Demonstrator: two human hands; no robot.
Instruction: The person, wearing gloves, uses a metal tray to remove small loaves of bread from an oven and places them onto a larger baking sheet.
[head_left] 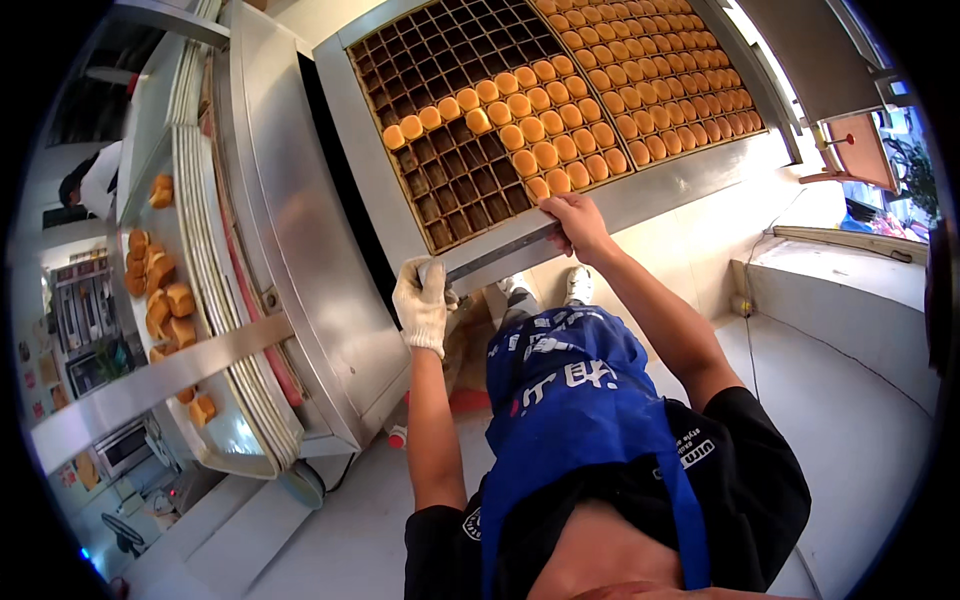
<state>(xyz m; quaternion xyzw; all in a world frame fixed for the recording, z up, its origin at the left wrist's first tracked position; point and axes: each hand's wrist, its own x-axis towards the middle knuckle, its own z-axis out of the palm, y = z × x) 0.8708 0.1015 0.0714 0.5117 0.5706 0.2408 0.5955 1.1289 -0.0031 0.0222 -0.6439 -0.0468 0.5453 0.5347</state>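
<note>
Pale flooring (340, 545) spreads below and left of the person's gloved hand, and a smooth stainless-steel counter (310, 215) stands just beyond it on the left. Farther out on that side, golden-brown bread blocks (160, 280) lie loose, well apart from both hands. Ahead of the hands sits a dark metal mould grid of square cells (465, 185), set in a broad silver steel frame (650, 190). Small round-topped golden cakes (546, 155) fill its cells ahead and to the right of the bare hand; bare cells lie ahead of the glove. The left hand (425, 305), in a white knitted glove, is at the frame's near-left corner, fingers curled and thumb raised; what it encloses is hidden. The right hand (578, 222), bare, has its fingers bent at the near edge, just beside the closest cakes; whether they pinch anything cannot be told. Between the hands runs a narrow dark metal strip (505, 250), either a loose tool or part of the frame. Judged by look, the cakes should be light, soft and easily dented, best taken gently round their sides; the strip seems stiff and perhaps slick, better held near its ends, and the grid probably heavy and possibly hot.
</note>
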